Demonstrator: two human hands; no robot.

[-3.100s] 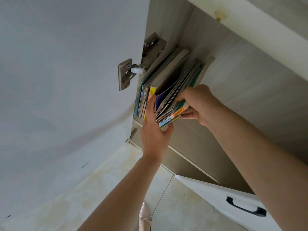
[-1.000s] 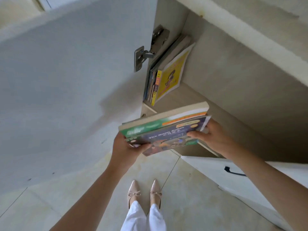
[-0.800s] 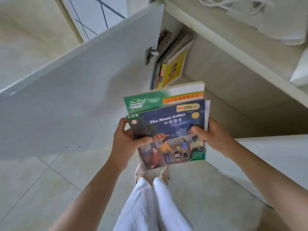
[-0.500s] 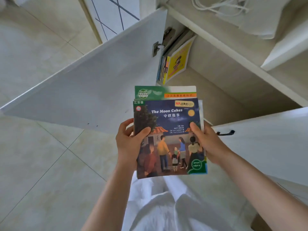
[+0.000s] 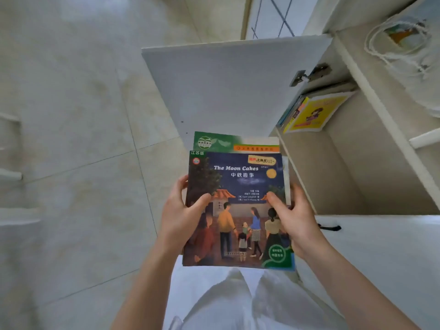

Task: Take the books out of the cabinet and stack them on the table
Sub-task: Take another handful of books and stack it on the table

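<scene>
Gripping a small bundle of books from both sides, the two hands are holding it flat and face-up in front of the body, above the white trousers.

Left hand: clasping the bundle's left edge, thumb lying on the top cover, the other fingers curling underneath, mostly hidden.

Right hand: clasping the right edge the same way, thumb pressing on the cover near a painted rooftop, the other fingers wrapping under the edge.

Top book: dark blue cover reading "The Moon Cakes", showing a family standing before a wall under a moon. Beneath it, a green-topped book is sticking out at the far end, with an orange strip along it. Further thin edges are showing at the right side; their number cannot be told.

Cabinet: standing to the right, its interior pale wood. White door is hanging wide open on a metal hinge, extending behind the held bundle.

Remaining books: standing upright and leaning in the cabinet's left corner by the hinge, a yellow cover facing outward, several spines behind it.

Lower white door with a black handle is lying just beside the right wrist.

Cabinet top: a pale bag with white cord is resting there.

Floor: pale tiles with thin joints are spreading to the left.
</scene>
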